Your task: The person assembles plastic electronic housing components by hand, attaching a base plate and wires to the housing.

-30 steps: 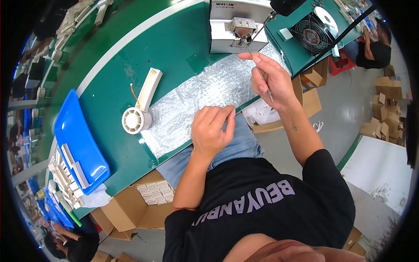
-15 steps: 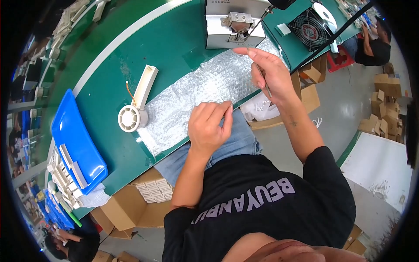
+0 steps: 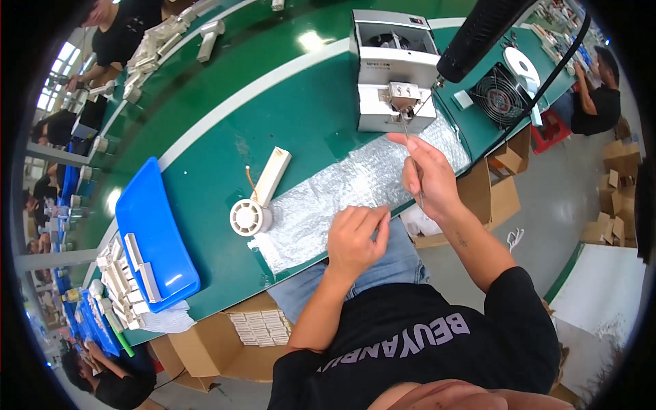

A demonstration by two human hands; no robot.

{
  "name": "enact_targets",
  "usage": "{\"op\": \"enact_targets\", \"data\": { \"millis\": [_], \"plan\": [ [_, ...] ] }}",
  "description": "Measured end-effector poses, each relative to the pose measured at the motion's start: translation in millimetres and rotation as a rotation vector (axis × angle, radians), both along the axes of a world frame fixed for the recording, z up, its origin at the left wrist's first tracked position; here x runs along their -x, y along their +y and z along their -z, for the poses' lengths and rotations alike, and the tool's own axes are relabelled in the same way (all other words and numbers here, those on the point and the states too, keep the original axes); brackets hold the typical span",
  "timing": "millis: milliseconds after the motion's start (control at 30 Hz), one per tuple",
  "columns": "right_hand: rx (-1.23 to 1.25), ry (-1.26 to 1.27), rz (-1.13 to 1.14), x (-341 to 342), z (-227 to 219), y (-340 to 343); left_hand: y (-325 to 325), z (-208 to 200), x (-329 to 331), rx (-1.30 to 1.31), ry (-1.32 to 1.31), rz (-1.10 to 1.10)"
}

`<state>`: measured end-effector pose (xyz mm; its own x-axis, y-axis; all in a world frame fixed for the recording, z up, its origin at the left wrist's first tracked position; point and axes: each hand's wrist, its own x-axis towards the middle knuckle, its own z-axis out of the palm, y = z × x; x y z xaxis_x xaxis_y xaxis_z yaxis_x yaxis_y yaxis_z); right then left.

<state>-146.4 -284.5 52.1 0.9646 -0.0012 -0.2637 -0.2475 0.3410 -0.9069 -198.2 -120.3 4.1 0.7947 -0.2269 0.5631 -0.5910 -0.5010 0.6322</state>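
Holding one thin rod [image 3: 421,197], the right hand [image 3: 435,179] is near one machine [image 3: 374,102].

The sheet [image 3: 362,174] looks like wrinkled, shiny silvery film, and the table [image 3: 212,171] around it smooth. Left of the sheet, the round piece [image 3: 247,217] looks matt plastic, the blue tray [image 3: 154,225] glossy smooth plastic. Beyond it, the machine [image 3: 376,116] has a metal-looking front; over its right end, the rod [image 3: 420,197] looks metal. Below it, the jeans [image 3: 307,283] are denim.

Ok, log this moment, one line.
left hand: curled, grip unclear | right hand: holds thin rod, pointing toward silver machine | round white fan: on green table
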Motion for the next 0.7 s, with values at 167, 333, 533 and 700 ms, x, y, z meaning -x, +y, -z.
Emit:
{"op": "enact_targets", "data": {
  "millis": [167, 333, 533, 700],
  "plan": [
    [-0.145, 0.068, -0.01, 3, -9, -7, -1, 0, -1, 0.011, 0.001, 0.018],
    [-0.051, 0.016, -0.064, -1, -11, -9, 0, 1, -8, 0.003, -0.005, 0.019],
    [-0.078, 0.025, -0.038, -2, -7, -12, -3, 1, -9, 0.001, 0.003, 0.02],
    [-0.062, 0.025, -0.031, -1, -8, -11, -3, 3, -6, -0.012, 0.007, 0.01]
  ]
}}
